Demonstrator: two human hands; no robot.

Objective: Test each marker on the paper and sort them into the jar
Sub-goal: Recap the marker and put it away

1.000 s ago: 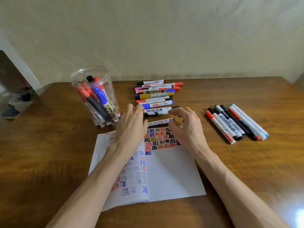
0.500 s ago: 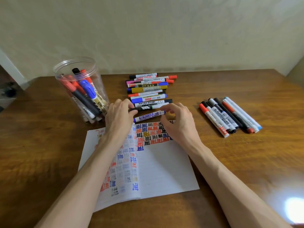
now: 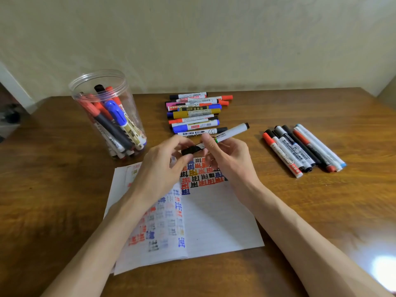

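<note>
My right hand (image 3: 227,155) holds a white marker (image 3: 232,132) by its barrel above the paper, its rear end pointing up and right. My left hand (image 3: 162,166) pinches the marker's black cap (image 3: 190,150), which sits just apart from the barrel. Under both hands lies the white paper (image 3: 214,219), covered at its top with coloured test marks. A clear plastic jar (image 3: 107,112) with several markers stands upright at the left.
A row of several markers (image 3: 195,113) lies behind my hands. Another group of several markers (image 3: 304,148) lies to the right. The wooden table (image 3: 300,200) ends at a pale wall behind. Bright glare shows at the lower right.
My hands picked a white marker up off the table. The left hand has pulled its black cap off while the right hand raised the barrel.
</note>
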